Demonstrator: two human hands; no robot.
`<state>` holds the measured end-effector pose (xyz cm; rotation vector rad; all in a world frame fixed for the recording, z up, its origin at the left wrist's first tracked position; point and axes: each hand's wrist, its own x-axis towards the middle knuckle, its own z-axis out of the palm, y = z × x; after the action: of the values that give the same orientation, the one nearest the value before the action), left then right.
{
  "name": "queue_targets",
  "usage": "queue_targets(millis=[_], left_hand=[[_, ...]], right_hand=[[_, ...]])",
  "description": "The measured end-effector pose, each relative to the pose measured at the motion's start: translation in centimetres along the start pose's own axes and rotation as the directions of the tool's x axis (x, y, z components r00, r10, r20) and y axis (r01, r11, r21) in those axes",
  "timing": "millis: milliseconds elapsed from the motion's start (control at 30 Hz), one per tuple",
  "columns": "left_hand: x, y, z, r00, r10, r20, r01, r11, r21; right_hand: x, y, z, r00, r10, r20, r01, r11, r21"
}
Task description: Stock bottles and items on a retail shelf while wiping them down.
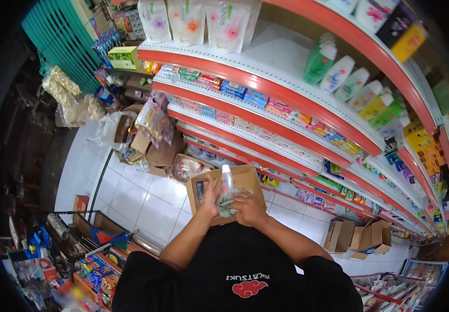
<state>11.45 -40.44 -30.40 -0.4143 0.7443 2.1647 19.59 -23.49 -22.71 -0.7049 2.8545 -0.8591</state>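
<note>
Both my hands are over an open cardboard box [253, 177] in front of my body. A clear plastic bottle with a white cap [227, 180] stands out between them, its lower part wrapped by a grey-green cloth [225, 206]. My left hand [210, 195] holds the bottle and cloth from the left side, fingers stretched along it. My right hand [246, 206] grips the cloth against the bottle from the right, fingers curled. Small dark packages [200, 190] lie inside the box at its left wall. What carries the box is hidden.
Red-edged shelves [263, 58] rise ahead and to the right, with bottles [337, 74], white pouches [224, 27] and soap packs. A carton of packets [189, 167] sits beyond the box on the tiled floor. Open cartons [339, 236] stand at right. A goods rack [99, 269] is at lower left.
</note>
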Motion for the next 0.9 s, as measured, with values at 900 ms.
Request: queue_targets(millis=[900], left_hand=[[8.5,17.8,35.9,0.432,0.551,0.714,-0.878,0.076,0.472]], right_hand=[[-0.2,8.7,-27.1,0.399,-0.073,-0.914,-0.279,0.940,-0.197]])
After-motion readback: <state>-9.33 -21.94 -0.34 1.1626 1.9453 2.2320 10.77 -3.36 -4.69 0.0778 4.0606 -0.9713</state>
